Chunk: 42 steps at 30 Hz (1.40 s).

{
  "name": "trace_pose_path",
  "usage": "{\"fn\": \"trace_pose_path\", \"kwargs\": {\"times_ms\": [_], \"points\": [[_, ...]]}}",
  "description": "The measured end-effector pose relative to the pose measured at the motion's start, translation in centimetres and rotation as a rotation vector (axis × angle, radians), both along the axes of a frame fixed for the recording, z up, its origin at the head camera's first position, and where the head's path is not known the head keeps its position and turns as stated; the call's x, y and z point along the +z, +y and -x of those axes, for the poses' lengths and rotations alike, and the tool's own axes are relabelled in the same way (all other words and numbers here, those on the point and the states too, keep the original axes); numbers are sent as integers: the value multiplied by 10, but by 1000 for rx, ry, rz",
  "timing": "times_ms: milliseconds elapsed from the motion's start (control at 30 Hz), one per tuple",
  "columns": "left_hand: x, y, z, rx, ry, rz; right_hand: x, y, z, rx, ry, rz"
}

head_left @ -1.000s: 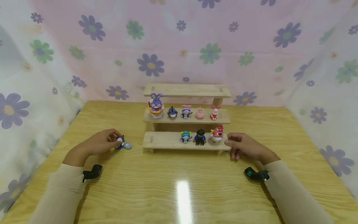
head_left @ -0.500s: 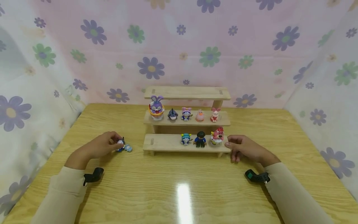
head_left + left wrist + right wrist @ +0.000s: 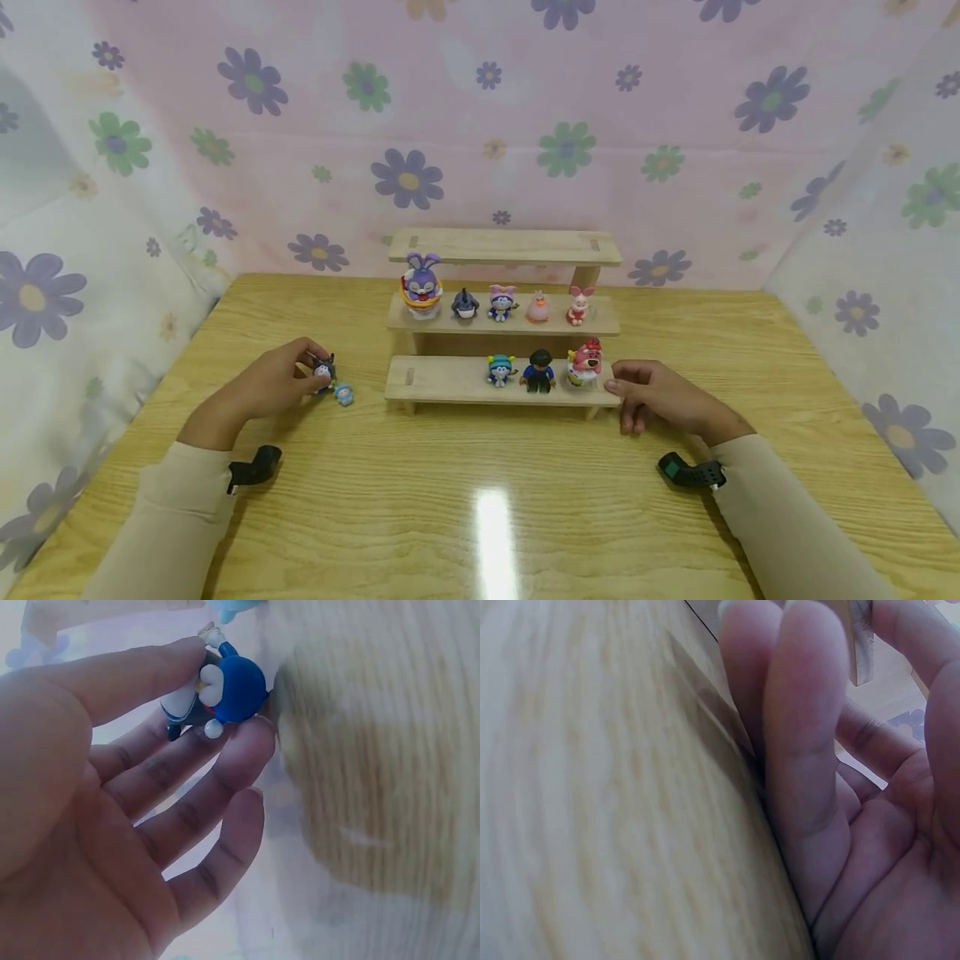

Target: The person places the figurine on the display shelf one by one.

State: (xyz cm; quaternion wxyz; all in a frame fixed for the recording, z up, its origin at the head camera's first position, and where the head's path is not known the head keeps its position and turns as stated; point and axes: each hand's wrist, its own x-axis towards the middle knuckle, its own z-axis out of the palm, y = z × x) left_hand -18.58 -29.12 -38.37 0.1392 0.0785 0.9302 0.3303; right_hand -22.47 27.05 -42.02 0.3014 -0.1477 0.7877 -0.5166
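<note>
My left hand (image 3: 273, 381) pinches a small dark-blue and white figurine (image 3: 241, 688) between thumb and fingertips, close over the table at the left. A tiny light-blue figurine (image 3: 343, 394) sits right beside it on the table. At the other side, my right hand (image 3: 656, 396) grips the right end of the stepped wooden display shelf (image 3: 442, 385), thumb tip on the bottom board's edge. On that board stand a teal-hatted figurine (image 3: 500, 370), a black-haired toy figure (image 3: 538, 372) and a red-and-white bear figurine (image 3: 585, 363). The right wrist view shows curled fingers against the table.
On the middle board stand a purple rabbit figurine (image 3: 422, 288), a grey-blue figurine (image 3: 465, 305), a pink-hatted figurine (image 3: 502, 303), a pink bird figurine (image 3: 538, 307) and a piglet figurine (image 3: 578, 307). The top board (image 3: 502, 244) is behind. Flowered cloth (image 3: 465, 108) surrounds the wooden table (image 3: 390, 500).
The left hand has lifted and turned its figurine slightly, so that more of it shows. The light-blue figurine has shifted from lying tilted to more upright. The right hand stays at the shelf.
</note>
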Motion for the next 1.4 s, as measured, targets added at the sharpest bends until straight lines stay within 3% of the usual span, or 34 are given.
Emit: {"fn": "trace_pose_path", "kwargs": {"times_ms": [300,567,767,1033,1233,1400], "points": [[-2,4,1,24,33,13,1,0,0,2,7,-2],[1,6,1,94,136,15,0,0,-1,-1,5,2],[7,11,-1,161,287,-17,0,0,-1,-3,0,9],[14,25,-4,260,511,-122,0,0,1,4,14,-2],[20,39,-8,246,697,-190,1,-1,1,3,15,-6],[25,52,-12,179,833,-269,1,0,0,2,9,2]]}}
